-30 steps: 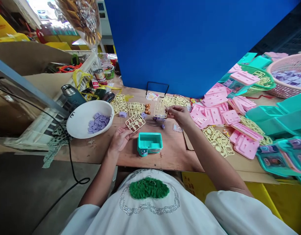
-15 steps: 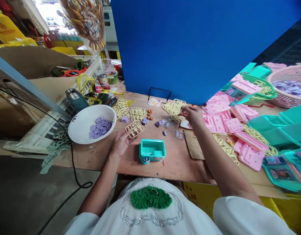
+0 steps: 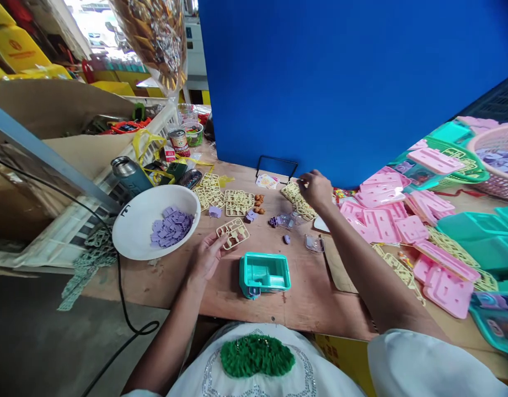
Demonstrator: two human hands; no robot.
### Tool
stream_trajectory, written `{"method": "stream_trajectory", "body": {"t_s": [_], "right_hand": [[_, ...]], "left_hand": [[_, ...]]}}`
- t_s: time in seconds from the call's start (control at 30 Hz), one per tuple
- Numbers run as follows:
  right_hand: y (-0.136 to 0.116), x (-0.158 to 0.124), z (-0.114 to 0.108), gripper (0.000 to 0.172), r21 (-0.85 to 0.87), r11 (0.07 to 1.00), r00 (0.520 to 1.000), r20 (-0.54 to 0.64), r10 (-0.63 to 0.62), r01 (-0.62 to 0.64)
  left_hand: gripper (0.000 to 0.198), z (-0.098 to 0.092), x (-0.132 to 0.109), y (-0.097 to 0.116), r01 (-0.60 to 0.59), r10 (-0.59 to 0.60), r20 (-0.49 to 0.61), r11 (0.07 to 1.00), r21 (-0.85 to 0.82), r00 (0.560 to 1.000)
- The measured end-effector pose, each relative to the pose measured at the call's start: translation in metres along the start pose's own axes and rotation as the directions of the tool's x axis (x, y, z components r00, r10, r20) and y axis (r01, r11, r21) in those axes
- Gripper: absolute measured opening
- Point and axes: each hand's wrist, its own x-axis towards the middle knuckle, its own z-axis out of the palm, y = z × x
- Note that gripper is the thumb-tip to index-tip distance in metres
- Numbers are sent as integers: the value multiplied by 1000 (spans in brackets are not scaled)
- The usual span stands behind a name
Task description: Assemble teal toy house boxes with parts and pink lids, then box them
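Observation:
My left hand (image 3: 208, 256) pinches a cream plastic sprue frame (image 3: 239, 237) with small parts in it, raised a little off the table. Just right of that hand stands an open turquoise plastic box (image 3: 265, 270) with a small purple clasp at its front left. My right hand (image 3: 317, 190) is at the far side, by a pile of cream sprue frames (image 3: 297, 199). Its fingers are curled together, and anything between them is hidden. Another stack of cream frames (image 3: 239, 203) lies at centre left, beside small brown pieces (image 3: 259, 204) and a purple piece (image 3: 251, 216).
A white bowl (image 3: 127, 231) of purple pieces stands at left, near a steel flask (image 3: 132, 175). A blue panel (image 3: 320, 82) rises behind the table. Pink panels (image 3: 381, 220) and turquoise boxes (image 3: 477, 237) crowd the right. Clear plastic parts (image 3: 314, 243) lie in the middle.
My right hand has lifted slightly away from the frame pile, its fingers now curled in. The left hand still holds its frame. The whole view has shifted a little.

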Motion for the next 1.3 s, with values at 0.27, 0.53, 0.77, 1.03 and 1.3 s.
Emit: {"method": "stream_trajectory", "body": {"t_s": [0.27,0.53,0.77,1.03,1.3], "right_hand": [[-92,6,91,29,214,944,888,336,-313,252],[-103,13,116,51,213,959,863,430,-264,187],[-107,17,112,53,324,941,885,403,-231,98],[-111,10,92,38,625,766,946,317,-73,-151],[-108,-26,41,56,827,412,904,428,-23,-381]], "left_hand": [[53,-2,0,-2,8,-9,14,999,53,1000],[48,3,-1,1,22,-22,-15,1000,20,1000],[45,3,0,1,27,-27,-2,1000,16,1000],[53,-1,3,1,16,-16,4,999,38,1000],[49,-2,4,0,-9,9,8,997,76,1000]]}}
